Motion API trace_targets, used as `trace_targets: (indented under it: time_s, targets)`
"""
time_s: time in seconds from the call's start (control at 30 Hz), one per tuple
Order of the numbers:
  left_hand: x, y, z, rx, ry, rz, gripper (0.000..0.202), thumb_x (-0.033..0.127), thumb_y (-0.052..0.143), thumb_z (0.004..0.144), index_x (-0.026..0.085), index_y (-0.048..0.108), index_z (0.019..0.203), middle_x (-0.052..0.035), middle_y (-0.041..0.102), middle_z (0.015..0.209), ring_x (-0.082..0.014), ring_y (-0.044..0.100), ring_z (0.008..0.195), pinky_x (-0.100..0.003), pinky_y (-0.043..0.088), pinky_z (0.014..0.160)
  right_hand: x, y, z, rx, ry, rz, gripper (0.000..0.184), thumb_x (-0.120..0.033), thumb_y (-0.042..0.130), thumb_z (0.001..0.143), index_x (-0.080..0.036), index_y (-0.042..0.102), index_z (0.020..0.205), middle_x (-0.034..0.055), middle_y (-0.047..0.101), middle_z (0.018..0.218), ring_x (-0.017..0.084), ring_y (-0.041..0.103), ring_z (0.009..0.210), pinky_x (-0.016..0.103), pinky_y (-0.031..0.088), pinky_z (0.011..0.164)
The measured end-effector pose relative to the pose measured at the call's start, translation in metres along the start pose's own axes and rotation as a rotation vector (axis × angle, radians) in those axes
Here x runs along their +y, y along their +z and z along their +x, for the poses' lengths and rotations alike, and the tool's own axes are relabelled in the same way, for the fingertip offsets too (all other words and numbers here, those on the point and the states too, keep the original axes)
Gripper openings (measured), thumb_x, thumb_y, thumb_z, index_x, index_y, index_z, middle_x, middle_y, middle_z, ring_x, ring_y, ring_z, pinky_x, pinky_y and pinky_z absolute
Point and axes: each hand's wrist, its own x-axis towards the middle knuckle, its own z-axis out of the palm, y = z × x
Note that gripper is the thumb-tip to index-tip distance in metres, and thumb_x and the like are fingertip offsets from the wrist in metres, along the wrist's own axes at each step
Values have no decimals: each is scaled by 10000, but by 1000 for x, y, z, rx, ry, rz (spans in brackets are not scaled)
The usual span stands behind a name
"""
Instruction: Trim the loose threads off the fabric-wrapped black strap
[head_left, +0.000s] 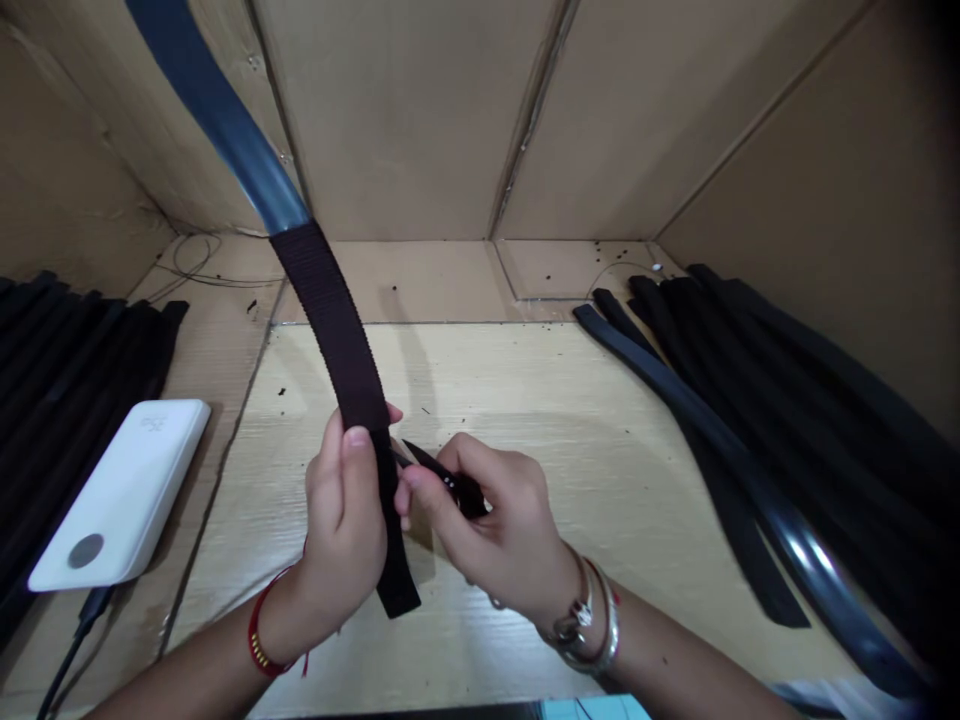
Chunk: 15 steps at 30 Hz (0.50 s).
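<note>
A long dark strap [334,310] runs from the top left down to the middle, with a glossy blue-black upper stretch, a ribbed dark brown section and a matte black lower end. My left hand [345,500] is closed around it near the base of the ribbed section, thumb on top. Just right of the strap, my right hand [495,510] grips small black scissors [442,470]. Their blades are apart and point at the strap's right edge. Fingers hide part of the handles.
A white power bank [120,495] with a plugged-in cable lies at left beside a pile of black strips [67,370]. More black strips [787,400] and a glossy strap [720,450] lie at right. Cardboard walls [405,120] enclose the back and sides.
</note>
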Motion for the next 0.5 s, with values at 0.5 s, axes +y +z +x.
trace_targets:
  time_s: [0.5]
  targets:
    - [-4, 1, -6, -111, -52, 4, 294, 420, 316, 1027, 218, 511, 1117, 59, 484, 543, -83, 463, 455, -191, 401, 451, 0, 1, -2, 22, 163, 180, 234, -157, 589, 916, -166, 456, 723, -7, 653, 596, 74, 625, 525, 163, 454, 500]
